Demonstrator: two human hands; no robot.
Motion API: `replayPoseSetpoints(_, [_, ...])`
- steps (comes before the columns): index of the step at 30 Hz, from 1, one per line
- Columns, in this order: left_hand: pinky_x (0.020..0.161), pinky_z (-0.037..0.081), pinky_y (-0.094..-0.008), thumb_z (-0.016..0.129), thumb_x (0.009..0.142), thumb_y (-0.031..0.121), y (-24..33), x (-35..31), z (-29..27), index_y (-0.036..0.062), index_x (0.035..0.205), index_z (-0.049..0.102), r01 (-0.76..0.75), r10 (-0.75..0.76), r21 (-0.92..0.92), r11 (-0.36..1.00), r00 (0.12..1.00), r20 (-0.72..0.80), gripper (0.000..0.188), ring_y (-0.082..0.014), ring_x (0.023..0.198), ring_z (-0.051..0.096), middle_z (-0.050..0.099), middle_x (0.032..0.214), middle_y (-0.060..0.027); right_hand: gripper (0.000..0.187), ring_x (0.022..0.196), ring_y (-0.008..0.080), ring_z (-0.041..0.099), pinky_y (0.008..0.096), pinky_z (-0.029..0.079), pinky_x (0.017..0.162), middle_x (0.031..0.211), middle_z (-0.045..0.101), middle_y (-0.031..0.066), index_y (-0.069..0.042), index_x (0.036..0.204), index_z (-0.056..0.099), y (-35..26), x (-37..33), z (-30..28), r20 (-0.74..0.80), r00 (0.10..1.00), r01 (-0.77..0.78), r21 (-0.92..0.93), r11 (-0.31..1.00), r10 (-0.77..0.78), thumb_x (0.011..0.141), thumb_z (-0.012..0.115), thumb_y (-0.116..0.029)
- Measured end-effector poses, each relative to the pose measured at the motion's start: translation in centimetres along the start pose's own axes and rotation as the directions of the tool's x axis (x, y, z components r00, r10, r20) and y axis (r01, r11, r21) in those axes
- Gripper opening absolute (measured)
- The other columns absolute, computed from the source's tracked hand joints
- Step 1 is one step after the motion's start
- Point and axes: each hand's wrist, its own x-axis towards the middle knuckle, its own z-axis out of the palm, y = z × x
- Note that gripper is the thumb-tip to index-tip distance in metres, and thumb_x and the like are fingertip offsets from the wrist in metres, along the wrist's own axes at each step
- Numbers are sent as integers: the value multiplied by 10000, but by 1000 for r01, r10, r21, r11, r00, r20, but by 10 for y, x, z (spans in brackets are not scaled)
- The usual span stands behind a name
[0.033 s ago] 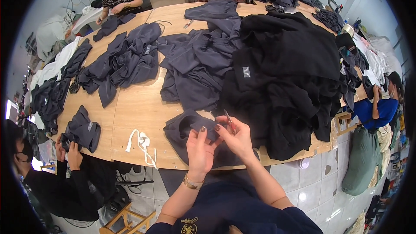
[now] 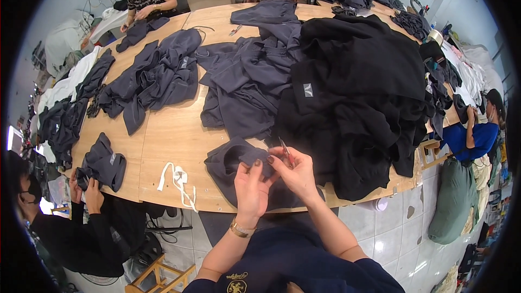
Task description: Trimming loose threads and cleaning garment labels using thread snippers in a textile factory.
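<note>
A dark grey garment (image 2: 223, 163) lies bunched at the table's near edge, part of it hanging over. My left hand (image 2: 253, 187) pinches a raised fold of its cloth between thumb and fingers. Close beside it, my right hand (image 2: 296, 172) holds small thread snips (image 2: 289, 154) with a red handle, the metal tip pointing up and away. The right thumb and a finger also meet at the same fold. Whether the blades touch the cloth I cannot tell.
A big heap of black garments (image 2: 363, 92) rises to the right. Beyond my hands lie grey garments (image 2: 244, 76), with other snips (image 2: 236, 29) near them. A white cord (image 2: 178, 176) is on the wooden table (image 2: 157, 146) to the left. Several co-workers sit around.
My fingers have shifted slightly on the fold, and more of the raised cloth shows above my left hand. The snips stay in my right hand.
</note>
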Motion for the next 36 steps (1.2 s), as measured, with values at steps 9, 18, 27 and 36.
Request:
replayPoseSetpoints(9, [813, 517, -365, 540, 900, 117, 4, 5, -3, 67, 995, 489, 38, -38, -34, 999, 999, 9, 119, -165, 902, 589, 580, 986, -46, 206, 581, 236, 623, 300, 478, 513, 728, 639, 97, -43, 836, 625, 6, -23, -4, 266, 780, 625, -385, 680, -566, 645, 633, 33])
replayPoseSetpoints(18, [823, 516, -392, 513, 908, 97, 10, 3, 0, 52, 1019, 498, -2, 0, -57, 998, 1000, -23, 120, -184, 915, 588, 587, 991, -62, 192, 537, 198, 488, 282, 392, 503, 643, 499, 99, 13, 779, 554, 2, -19, -16, 44, 945, 311, -415, 855, -323, 722, 681, -119])
replayPoseSetpoints(27, [801, 511, -353, 495, 918, 106, 5, 1, -1, 67, 1057, 498, -119, 120, 28, 992, 993, -13, 145, -169, 917, 599, 602, 1013, -67, 224, 520, 247, 543, 307, 413, 469, 657, 530, 103, -18, 753, 556, 2, -13, -15, 142, 903, 399, -625, 671, -405, 725, 711, -177])
replayPoseSetpoints(36, [770, 517, -354, 500, 915, 100, 4, 0, 0, 61, 1048, 498, -140, 143, 53, 989, 988, -50, 138, -166, 902, 602, 603, 994, -67, 237, 515, 237, 547, 298, 411, 459, 650, 533, 82, -35, 743, 554, -1, -12, -14, 117, 902, 394, -620, 679, -416, 752, 693, -226])
